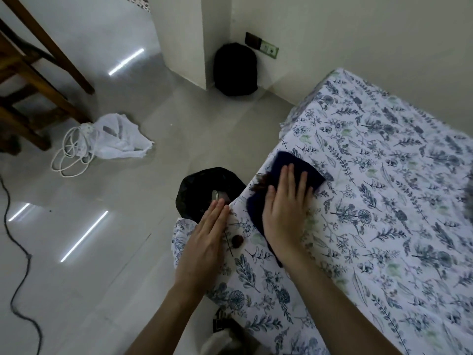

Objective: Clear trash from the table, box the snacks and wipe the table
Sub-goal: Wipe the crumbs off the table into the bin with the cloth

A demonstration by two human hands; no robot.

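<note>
A table (384,201) covered with a white cloth printed with blue leaves fills the right side. My right hand (286,206) lies flat on a dark blue wiping cloth (297,165) near the table's left edge. Brown crumbs (261,184) sit at the cloth's left side, at the edge. My left hand (207,237) is held flat with fingers together along the table edge, holding nothing. A small brown scrap (237,241) lies on the tablecloth beside it. A bin lined with a black bag (202,188) stands on the floor just below the edge, with some trash inside.
A white plastic bag (117,137) and a coiled white cord (71,152) lie on the grey tiled floor. A wooden chair (30,80) stands at the left. A black backpack (235,70) leans in the wall corner. A black cable (18,252) runs along the left floor.
</note>
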